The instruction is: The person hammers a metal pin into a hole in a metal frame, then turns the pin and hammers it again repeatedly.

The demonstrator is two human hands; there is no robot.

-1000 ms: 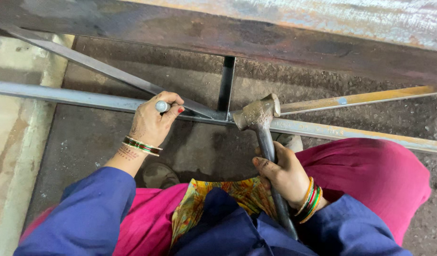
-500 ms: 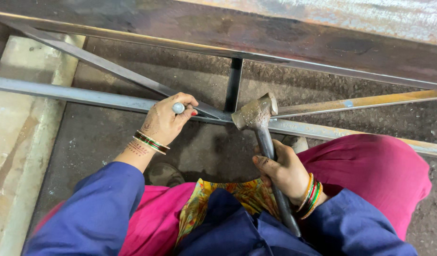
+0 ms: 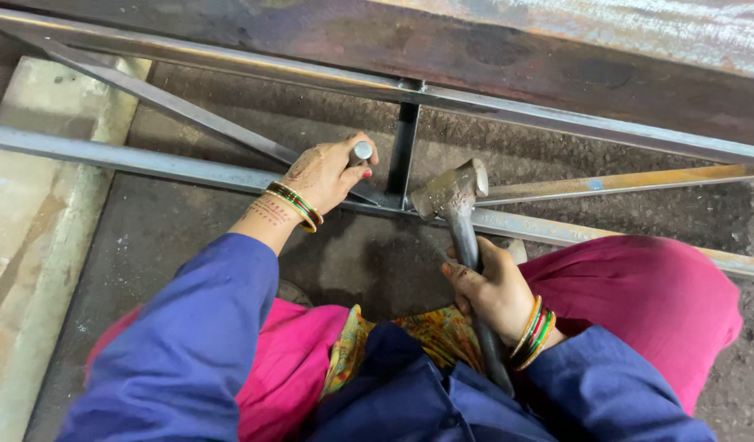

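Observation:
My left hand (image 3: pixel 328 172) is closed around a short metal chisel (image 3: pixel 361 151), its round top sticking out above my fist, held at the joint of a steel frame (image 3: pixel 180 170). My right hand (image 3: pixel 496 290) grips the metal handle of a hammer (image 3: pixel 453 195). The worn hammer head hangs just right of the upright bar (image 3: pixel 405 151), a short way from the chisel top. Both wrists carry coloured bangles, and blue sleeves cover my arms.
The frame has long grey bars, a diagonal brace (image 3: pixel 164 102) and a rusty yellowish rod (image 3: pixel 623 182) running right. A big rusty steel beam (image 3: pixel 508 45) crosses the top. Concrete slab (image 3: pixel 33 221) on the left, dark gritty floor (image 3: pixel 361 262) below, my pink-clad knees close in.
The view has shifted so the frame sits lower and more to the right. My left hand with the chisel stays at the joint; the hammer head remains raised beside it.

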